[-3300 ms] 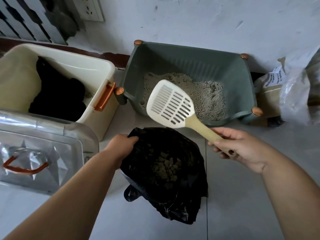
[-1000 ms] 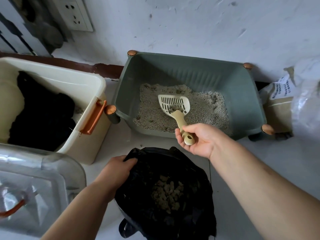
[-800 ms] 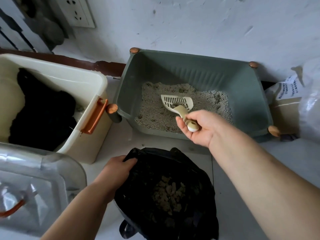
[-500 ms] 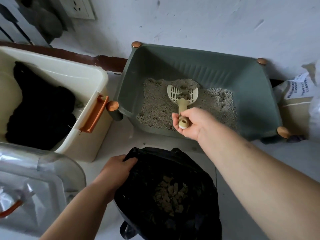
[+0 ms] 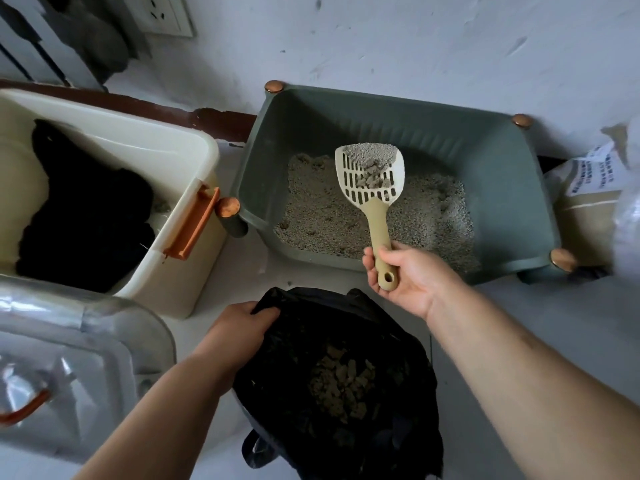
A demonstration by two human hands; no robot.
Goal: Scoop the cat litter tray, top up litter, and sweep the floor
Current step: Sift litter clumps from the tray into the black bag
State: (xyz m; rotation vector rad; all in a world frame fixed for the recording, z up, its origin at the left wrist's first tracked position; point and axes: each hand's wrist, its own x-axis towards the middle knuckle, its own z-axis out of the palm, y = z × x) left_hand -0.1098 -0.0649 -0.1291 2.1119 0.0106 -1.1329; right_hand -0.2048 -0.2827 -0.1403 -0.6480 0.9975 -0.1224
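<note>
Two hands clamped: right hand [image 5: 408, 278] grips the loaded scoop [image 5: 375, 209] over the litter tray [image 5: 519, 188]; left hand [image 5: 235, 327] clutches the black bag [image 5: 398, 341] before it; cream bin [image 5: 180, 265] beside the tray.

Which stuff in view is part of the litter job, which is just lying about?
Job: scoop, loaded, in right hand; green litter tray; black bag, gripped by left hand; sack at right, possibly refill litter.
Lying about: cream bin; dark cloth inside it; clear lid; wall socket.
</note>
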